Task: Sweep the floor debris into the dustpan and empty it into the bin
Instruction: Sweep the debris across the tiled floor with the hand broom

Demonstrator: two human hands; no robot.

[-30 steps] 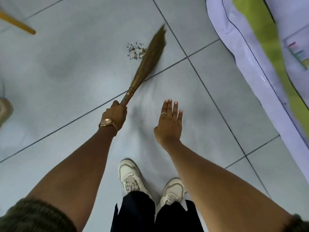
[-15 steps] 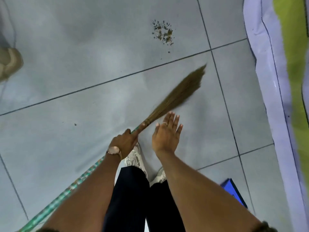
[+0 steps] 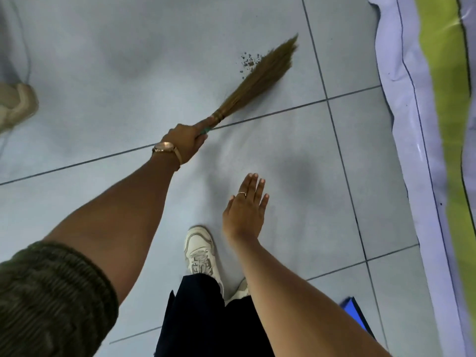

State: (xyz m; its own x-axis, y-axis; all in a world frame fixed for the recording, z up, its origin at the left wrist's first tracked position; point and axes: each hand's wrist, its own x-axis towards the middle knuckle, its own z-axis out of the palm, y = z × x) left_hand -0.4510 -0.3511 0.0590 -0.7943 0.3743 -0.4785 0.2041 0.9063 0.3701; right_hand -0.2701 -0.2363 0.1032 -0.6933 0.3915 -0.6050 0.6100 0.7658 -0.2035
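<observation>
Debris (image 3: 247,63) is sitting in a small scatter on the far part of the tiled floor (image 3: 108,73), w/ the broom (image 3: 260,76) bristles lying right against its right edge. I'm gripping the broom w/ my left hand (image 3: 186,140), fingers wrapped tight around the handle just below the bristle binding, watch (image 3: 164,148) on that wrist. My right hand (image 3: 246,207) is hanging free over the floor, fingers spread flat, holding nothing, ring on one finger. My white sneakers (image 3: 199,251) are standing near me, under that hand. Blue object (image 3: 356,314), poss. the dustpan but can't tell, is peeking out at near right. White and green sheet (image 3: 422,124) is lying along the right side.
</observation>
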